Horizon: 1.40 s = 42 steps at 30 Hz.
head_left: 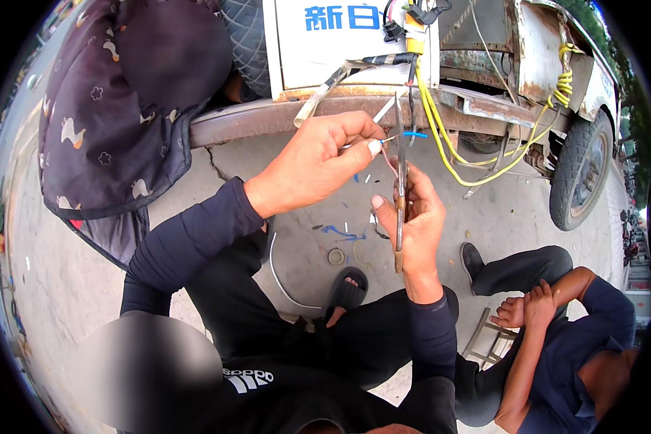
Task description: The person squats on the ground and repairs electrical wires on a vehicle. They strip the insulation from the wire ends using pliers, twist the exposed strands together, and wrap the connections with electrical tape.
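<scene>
My left hand point(325, 155) is closed in a pinch on a thin wire point(390, 138) with a bare end, in front of the vehicle's rusty frame rail. In my closed right hand point(421, 228) is a long narrow metal tool point(401, 177), seen edge-on, with a pointed silver blade upward and a brownish handle; its exact kind does not show. The blade crosses beside the wire end; whether they touch, I cannot tell. A short blue piece point(415, 134) sticks out just right of the blade. Dark cable point(411, 87) hangs above it.
Yellow cable point(441, 145) loops right from an orange-yellow connector point(414, 36) on the white panel point(325, 58). A patterned dark cover point(87, 145) hangs at left. On the ground lie a tape roll point(335, 256) and blue scraps point(340, 233). Another person point(571, 362) sits at right.
</scene>
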Available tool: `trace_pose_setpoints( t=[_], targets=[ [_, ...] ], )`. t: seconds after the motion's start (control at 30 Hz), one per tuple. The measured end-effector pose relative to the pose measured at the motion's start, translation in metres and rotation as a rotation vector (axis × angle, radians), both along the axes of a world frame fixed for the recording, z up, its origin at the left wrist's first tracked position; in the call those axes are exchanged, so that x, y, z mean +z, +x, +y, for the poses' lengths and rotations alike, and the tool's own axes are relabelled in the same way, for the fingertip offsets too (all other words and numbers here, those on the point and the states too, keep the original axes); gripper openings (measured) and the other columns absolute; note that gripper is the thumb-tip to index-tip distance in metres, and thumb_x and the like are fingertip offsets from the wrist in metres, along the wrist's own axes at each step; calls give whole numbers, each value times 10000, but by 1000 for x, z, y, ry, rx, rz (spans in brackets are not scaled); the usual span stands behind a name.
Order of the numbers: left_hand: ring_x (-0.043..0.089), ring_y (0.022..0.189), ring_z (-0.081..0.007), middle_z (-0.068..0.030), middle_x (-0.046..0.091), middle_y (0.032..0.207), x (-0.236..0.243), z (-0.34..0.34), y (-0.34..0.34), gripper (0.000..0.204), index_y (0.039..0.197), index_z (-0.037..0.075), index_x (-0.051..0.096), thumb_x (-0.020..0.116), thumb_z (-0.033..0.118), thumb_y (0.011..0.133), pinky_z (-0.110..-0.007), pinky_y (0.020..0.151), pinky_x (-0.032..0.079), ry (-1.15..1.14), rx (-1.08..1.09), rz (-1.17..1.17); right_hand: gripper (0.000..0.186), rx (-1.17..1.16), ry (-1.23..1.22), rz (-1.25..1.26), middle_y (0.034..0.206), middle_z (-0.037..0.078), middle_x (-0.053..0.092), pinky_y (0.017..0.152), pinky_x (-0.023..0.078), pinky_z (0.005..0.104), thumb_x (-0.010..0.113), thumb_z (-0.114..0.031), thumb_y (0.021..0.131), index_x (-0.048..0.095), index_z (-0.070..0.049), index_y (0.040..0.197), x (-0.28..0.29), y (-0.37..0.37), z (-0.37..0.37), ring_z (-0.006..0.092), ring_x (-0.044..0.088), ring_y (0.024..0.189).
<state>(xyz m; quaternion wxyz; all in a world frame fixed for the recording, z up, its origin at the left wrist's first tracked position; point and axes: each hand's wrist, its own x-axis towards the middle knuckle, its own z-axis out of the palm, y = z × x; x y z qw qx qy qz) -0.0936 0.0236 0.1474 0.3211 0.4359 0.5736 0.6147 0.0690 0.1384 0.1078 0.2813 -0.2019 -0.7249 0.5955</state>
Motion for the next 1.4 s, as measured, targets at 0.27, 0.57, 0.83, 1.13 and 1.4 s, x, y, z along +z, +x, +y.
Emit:
trace_pose_setpoints(
  t=[0.27,0.57,0.83,1.13,1.4],
  targets=[
    [567,768,-60,-1,639,882,-4,-12,-4,185,1110,30,603,521,179,1037,-221,710,448,125,25,-224,475,-148,-32,23,903,-39,458,694,412,194,666,22,873,536,-30,1328,3,27,21,42,455,774],
    [664,937,-184,-113,676,1017,-13,0,-4,249,1205,11,518,525,198,1040,-324,861,536,216,111,-273,450,-84,477,-107,916,125,526,711,469,378,690,-95,886,526,-1,1295,-21,0,-11,260,542,795],
    [584,1045,-109,-25,618,1150,-25,5,0,201,1176,35,580,580,157,1016,-303,947,483,194,91,-302,464,-165,709,-89,949,143,547,693,470,430,729,-63,806,556,-20,1234,-12,-23,-10,348,586,849],
    [577,962,-77,-26,661,1004,-28,8,5,121,1033,16,574,576,136,1018,-255,836,475,164,155,-269,512,-229,842,-84,928,144,523,676,471,450,732,-66,757,557,-30,1237,-13,-30,-5,365,576,850],
    [571,923,-77,-21,644,969,-33,12,9,130,1041,20,559,564,148,1022,-252,832,475,224,158,-360,466,-202,785,-98,922,158,531,680,476,458,722,-45,719,569,-31,1159,-12,-28,-6,382,590,848]
  ],
)
